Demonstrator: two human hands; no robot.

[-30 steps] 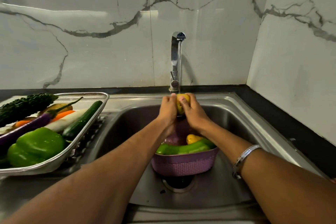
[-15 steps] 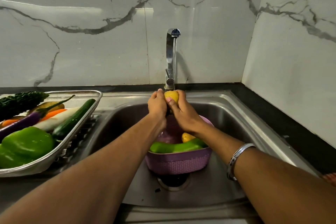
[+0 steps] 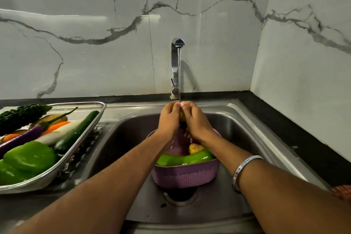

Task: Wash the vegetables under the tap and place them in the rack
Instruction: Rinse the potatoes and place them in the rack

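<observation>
Both hands are cupped around a small yellow vegetable [image 3: 181, 115] under the running tap [image 3: 177, 66], and only a sliver of it shows between them. My left hand [image 3: 168, 119] wraps it from the left. My right hand [image 3: 195, 121] wraps it from the right. Below them a purple basket [image 3: 185, 175] stands in the sink, holding a green vegetable [image 3: 185, 158] and a yellow one [image 3: 195, 148]. The metal rack [image 3: 83, 139] at the left holds green peppers [image 3: 28, 157], a cucumber [image 3: 76, 133], an aubergine, a carrot, a white radish and a bitter gourd [image 3: 22, 115].
The steel sink [image 3: 252, 133] has its drain [image 3: 179, 194] just in front of the basket. A black counter strip [image 3: 296, 135] runs along the marble wall at the back and right. Water falls in a thin stream from the tap onto my hands.
My hands have closed more tightly over the yellow vegetable, which is now almost hidden. They stay under the tap stream above the basket.
</observation>
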